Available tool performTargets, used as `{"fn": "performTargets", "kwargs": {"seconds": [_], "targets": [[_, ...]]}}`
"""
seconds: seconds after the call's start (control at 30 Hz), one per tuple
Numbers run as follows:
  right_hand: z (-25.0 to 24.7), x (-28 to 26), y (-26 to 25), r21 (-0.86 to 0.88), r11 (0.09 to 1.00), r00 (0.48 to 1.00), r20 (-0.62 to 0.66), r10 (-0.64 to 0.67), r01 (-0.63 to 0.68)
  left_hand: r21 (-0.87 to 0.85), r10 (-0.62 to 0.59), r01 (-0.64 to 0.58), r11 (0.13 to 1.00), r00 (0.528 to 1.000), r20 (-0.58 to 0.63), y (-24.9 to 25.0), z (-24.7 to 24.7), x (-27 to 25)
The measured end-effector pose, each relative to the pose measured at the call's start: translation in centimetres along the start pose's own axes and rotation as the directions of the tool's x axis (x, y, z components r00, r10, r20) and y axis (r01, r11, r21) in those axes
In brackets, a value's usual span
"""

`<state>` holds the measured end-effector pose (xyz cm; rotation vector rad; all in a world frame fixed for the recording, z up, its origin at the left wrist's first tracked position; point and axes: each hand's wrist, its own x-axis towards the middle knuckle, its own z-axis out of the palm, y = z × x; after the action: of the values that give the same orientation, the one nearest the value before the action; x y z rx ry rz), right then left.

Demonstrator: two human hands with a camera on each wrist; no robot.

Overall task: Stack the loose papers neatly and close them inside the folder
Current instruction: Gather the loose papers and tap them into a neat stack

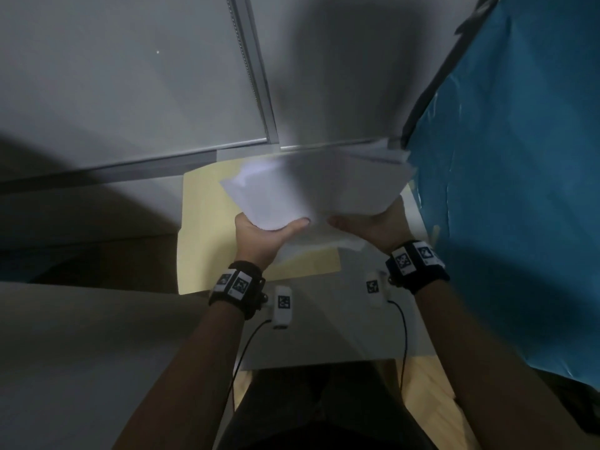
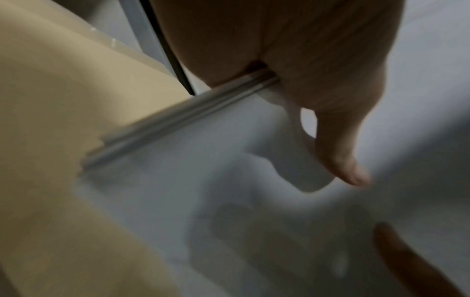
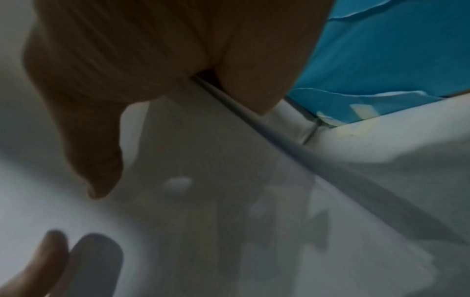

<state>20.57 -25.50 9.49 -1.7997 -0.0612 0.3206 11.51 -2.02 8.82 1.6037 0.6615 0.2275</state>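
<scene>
Head view: both hands held the papers (image 1: 318,186) lifted off the surface (image 1: 324,323), mid-frame, above the open yellow folder (image 1: 201,222) that lay flat below and to the left of them. Sheets were fanned and uneven, far edges splayed toward the upper right near the blue sheet (image 1: 519,190); motion blur on the far edge.

Left hand (image 1: 263,233) gripped the near left corner, thumb on top, fingers hidden underneath. Right hand (image 1: 373,225) gripped the near right edge the same way. Left wrist view confirmed it: thumb (image 2: 338,152) pressed on top of the sheets, stack edge wedged into the crook of the hand. Right wrist view showed the thumb (image 3: 99,160) on top likewise; underside fingers out of sight in both.

Key relation: the stack's long axis ran left to right across the frame, tilted up toward the far right, with the folder directly below and slightly left. Left hand was nearer the folder's bare part; right hand sat over the folder's right margin.

Pose: both forearms came up from the bottom of the frame roughly parallel, wrists level, palms turned inward toward each other.

Judgement: squaring-up was not done. Next move likely needs the edges tapped flush, then lowering down-left onto the folder. Risk: loose far sheets sliding out.
</scene>
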Motion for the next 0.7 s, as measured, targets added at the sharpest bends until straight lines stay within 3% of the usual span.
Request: {"fn": "performTargets", "kwargs": {"seconds": [0.17, 0.4, 0.57, 0.63, 0.7], "targets": [[0.5, -0.4, 1.2, -0.014, 0.999, 0.999, 0.03, 0.036, -0.036, 0.086, -0.044, 0.035, 0.996, 0.994, 0.101, -0.7, 0.9, -0.2], [0.8, -0.8, 0.6, 0.043, 0.998, 0.998, 0.037, 0.044, -0.045, 0.067, -0.043, 0.038, 0.997, 0.996, 0.074, -1.2, 1.4, 0.1], [2.6, -1.4, 4.0, -0.025, 0.992, 0.99, 0.051, 0.129, -0.127, 0.081, -0.116, 0.116, 0.99, 0.993, 0.004, -3.5, 2.0, -0.6], [1.8, -1.1, 4.4, -0.089, 0.984, 0.987, 0.037, 0.157, -0.153, 0.087, -0.082, 0.078, 0.993, 0.996, 0.037, -3.1, 1.8, -0.4], [0.1, -0.5, 3.9, -0.212, 0.965, 0.987, 0.016, 0.159, -0.152, 0.085, 0.043, -0.051, 0.995, 0.995, 0.093, -2.0, 0.9, -0.3]]}}
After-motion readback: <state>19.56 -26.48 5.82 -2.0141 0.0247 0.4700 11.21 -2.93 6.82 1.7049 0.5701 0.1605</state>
